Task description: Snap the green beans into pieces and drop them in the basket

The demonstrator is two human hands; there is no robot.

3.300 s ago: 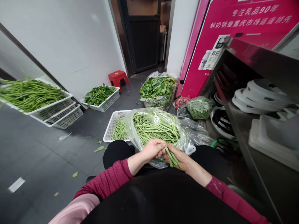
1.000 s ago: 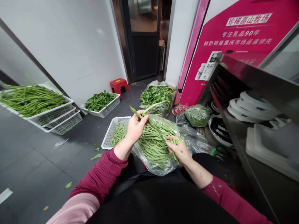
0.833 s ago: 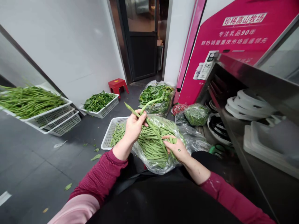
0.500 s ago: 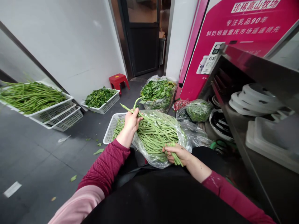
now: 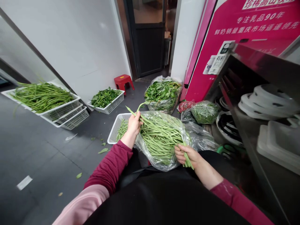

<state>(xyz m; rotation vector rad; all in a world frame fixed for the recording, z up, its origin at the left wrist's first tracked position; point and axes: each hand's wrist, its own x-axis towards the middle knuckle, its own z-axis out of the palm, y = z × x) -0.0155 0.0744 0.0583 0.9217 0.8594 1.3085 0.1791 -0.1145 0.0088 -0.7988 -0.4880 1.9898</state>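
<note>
A clear plastic bag (image 5: 164,167) lies open in front of me, full of long green beans (image 5: 159,137). Over its left edge, my left hand (image 5: 134,124) is closed on a few beans, whose tips stick up past the fingers. My right hand (image 5: 185,154) is wrapped round a small bunch of beans at the bag's right side, their ends pointing down toward my lap. Behind my left wrist is a white basket (image 5: 113,131) with short green bean pieces (image 5: 122,128) in it.
Stacked white baskets (image 5: 77,117) with long beans stand at the left. Further back are a basket of leafy greens (image 5: 105,97), a red stool (image 5: 123,82) and a bag of greens (image 5: 164,92). A metal shelf (image 5: 248,137) with white containers is at the right.
My right hand has moved to the right with its bunch, away from my left hand. The whole view has shifted slightly, so the surroundings appear further right.
</note>
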